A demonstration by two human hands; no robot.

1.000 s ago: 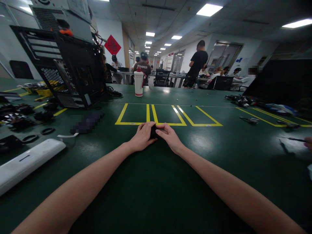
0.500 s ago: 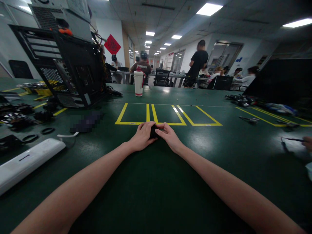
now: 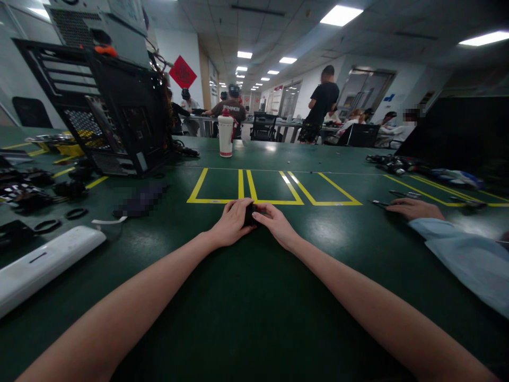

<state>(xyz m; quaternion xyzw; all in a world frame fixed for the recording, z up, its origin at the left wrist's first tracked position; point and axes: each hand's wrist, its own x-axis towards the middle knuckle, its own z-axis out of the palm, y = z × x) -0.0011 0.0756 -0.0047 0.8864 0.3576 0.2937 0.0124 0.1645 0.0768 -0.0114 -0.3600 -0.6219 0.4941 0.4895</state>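
Note:
My left hand [image 3: 232, 223] and my right hand [image 3: 275, 223] meet on the green table [image 3: 254, 297], just short of the yellow marked boxes [image 3: 270, 188]. Between them they clasp a small black object [image 3: 251, 214], most of it hidden by the fingers. Both hands have their fingers curled round it. My forearms stretch out flat over the table.
An open black computer case [image 3: 107, 116] stands at the far left with black parts and rings [image 3: 47, 225] beside it. A long white device [image 3: 43, 262] lies near left. A white bottle [image 3: 226, 136] stands behind. A co-worker's hand [image 3: 413, 208] in a light blue sleeve [image 3: 469, 262] reaches in from the right.
A co-worker's arm in a light blue sleeve has come in from the right and its hand now rests on the table. My own hands have stayed put on the small black object.

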